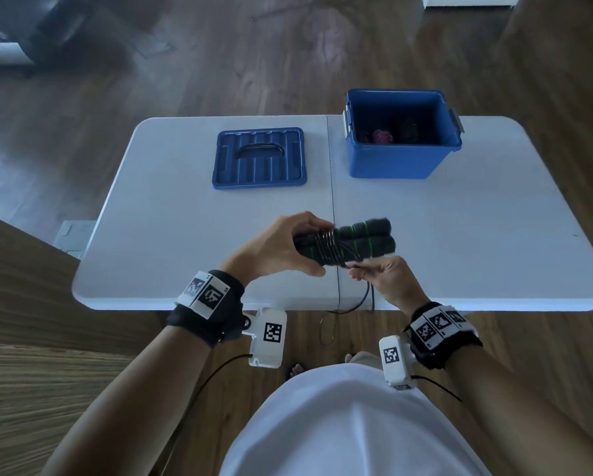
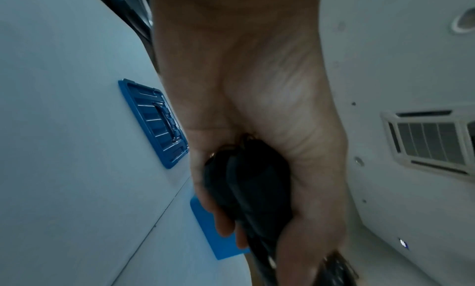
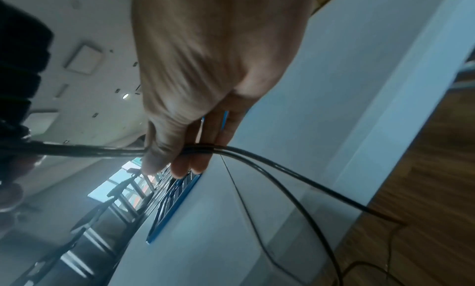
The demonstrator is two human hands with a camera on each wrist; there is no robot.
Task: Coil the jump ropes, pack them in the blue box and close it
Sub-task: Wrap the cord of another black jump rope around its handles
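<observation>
The blue lid (image 1: 259, 159) lies flat on the white bench (image 1: 171, 235). Nearer, the left grip (image 1: 281, 245) is wrapped round the paired black handles (image 1: 360, 240), held above the bench. The right grip (image 1: 387, 280), just below them, pinches the black cord (image 3: 257, 158). The open blue box (image 1: 403, 156) stands far right.

dim bluish light, wide-angle bending at the edges, both wrist views smeared, perhaps by motion blur
</observation>
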